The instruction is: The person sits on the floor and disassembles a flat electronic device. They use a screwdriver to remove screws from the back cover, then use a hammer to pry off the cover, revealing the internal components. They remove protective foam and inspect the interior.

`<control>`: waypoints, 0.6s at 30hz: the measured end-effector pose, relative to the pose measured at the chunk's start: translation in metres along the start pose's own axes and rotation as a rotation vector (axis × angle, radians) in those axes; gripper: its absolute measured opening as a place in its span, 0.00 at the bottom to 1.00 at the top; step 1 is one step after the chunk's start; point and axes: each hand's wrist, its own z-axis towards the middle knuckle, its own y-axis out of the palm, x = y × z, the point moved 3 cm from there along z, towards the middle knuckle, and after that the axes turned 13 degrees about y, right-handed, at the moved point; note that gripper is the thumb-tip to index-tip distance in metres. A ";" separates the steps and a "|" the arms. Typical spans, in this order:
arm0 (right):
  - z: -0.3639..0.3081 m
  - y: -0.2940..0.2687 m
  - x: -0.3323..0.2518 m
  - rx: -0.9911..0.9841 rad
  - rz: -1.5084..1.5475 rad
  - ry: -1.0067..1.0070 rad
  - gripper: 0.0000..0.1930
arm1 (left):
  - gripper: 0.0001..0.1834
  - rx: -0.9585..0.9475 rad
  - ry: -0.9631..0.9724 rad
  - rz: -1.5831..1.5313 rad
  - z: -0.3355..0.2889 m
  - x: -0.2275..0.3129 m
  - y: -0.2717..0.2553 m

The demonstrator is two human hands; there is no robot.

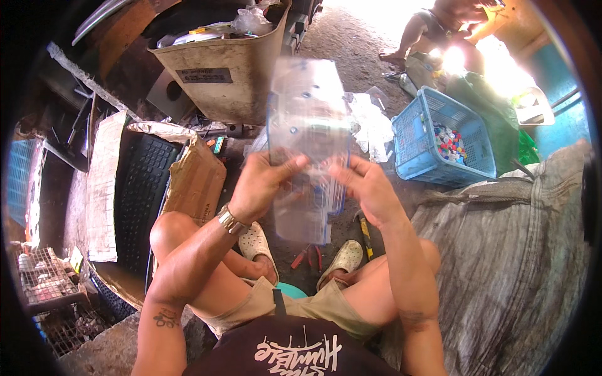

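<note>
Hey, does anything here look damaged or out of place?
Yes. The cardboard box at left has ragged, torn-looking edges, and red pliers lie loose on the ground between the shoes. The held clear plastic is too blurred to judge.

Here we go: two hands in play, one left hand (258,183), one right hand (371,191), the clear plastic pieces (307,116) too blurred to number! One wristwatch (232,220), two clogs (345,258), one pair of pliers (320,255), one yellow-handled tool (366,237). Containers now: one beige bin (244,75), one blue crate (423,168), one cardboard box (197,182). Keyboards (141,182)? At least one! Bottle caps (450,145)? Many, too small to count! And one other person (439,28).
</note>
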 end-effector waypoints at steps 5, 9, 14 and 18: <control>-0.001 0.014 0.013 -0.043 -0.104 0.069 0.14 | 0.15 0.095 0.080 0.089 -0.001 0.010 -0.005; -0.004 0.018 0.012 0.111 -0.247 0.039 0.15 | 0.17 0.116 0.129 0.088 -0.002 0.016 0.001; -0.004 0.022 0.000 0.307 -0.428 -0.143 0.19 | 0.18 0.108 0.000 -0.022 -0.004 0.017 0.004; 0.000 0.006 -0.011 0.484 -0.289 -0.206 0.21 | 0.21 -0.117 -0.142 -0.146 -0.012 0.007 0.013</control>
